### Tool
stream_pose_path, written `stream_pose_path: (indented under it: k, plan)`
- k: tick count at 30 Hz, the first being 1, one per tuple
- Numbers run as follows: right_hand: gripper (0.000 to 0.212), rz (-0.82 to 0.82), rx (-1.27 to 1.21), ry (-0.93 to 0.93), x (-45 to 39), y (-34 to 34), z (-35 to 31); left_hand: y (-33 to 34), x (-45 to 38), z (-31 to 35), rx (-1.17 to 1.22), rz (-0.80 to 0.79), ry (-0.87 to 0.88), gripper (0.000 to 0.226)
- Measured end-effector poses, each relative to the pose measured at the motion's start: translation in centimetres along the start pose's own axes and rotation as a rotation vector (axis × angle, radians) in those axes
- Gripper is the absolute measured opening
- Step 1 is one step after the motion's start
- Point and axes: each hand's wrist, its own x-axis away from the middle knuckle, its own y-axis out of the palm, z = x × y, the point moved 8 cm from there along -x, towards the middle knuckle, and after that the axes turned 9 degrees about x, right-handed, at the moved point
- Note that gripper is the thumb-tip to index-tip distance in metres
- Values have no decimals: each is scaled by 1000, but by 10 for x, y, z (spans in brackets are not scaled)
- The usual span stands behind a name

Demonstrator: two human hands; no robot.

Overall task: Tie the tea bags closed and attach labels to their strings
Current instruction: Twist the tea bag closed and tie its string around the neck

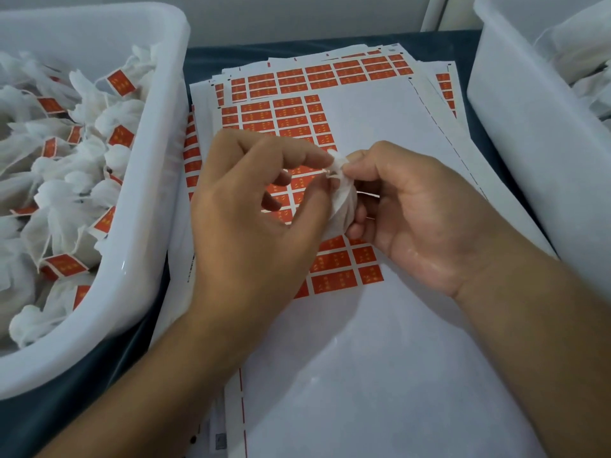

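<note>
Dozens of labelled tea bags [66, 180] are lying in the left white tub [155, 206]. Left hand [251, 209] is pinching the tea bag [340, 200] neck above the label sheets [330, 259]; right hand [416, 213] is gripping its body, beside another tub [529, 143].

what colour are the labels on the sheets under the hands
Orange-red with small yellowish print, on white backing sheets; the labels show best in the head view.

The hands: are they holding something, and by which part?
Yes. Both the left hand and the right hand pinch one small white tea bag at its gathered neck, above the label sheets.
</note>
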Motion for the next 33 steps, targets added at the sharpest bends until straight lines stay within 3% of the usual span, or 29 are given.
stream_pose_path:
  k: [6,14,22,27,33]
  plan:
    - [24,41,-63,17,-2,-6,2,1,4,-2,-59,-8,81,18]
    - [22,48,-43,-9,-8,-12,4,4,1,-8,-45,-40,14,20]
    - [34,107,390,-125,-8,-18,-5,9,-2,-14,-93,-117,-20,5]
    - [21,188,651,-319,-1,-14,-23,17,-2,-22,-108,-227,-114,15]
    - [17,227,736,-379,2,-15,-29,23,3,-35,169,-332,-376,28]
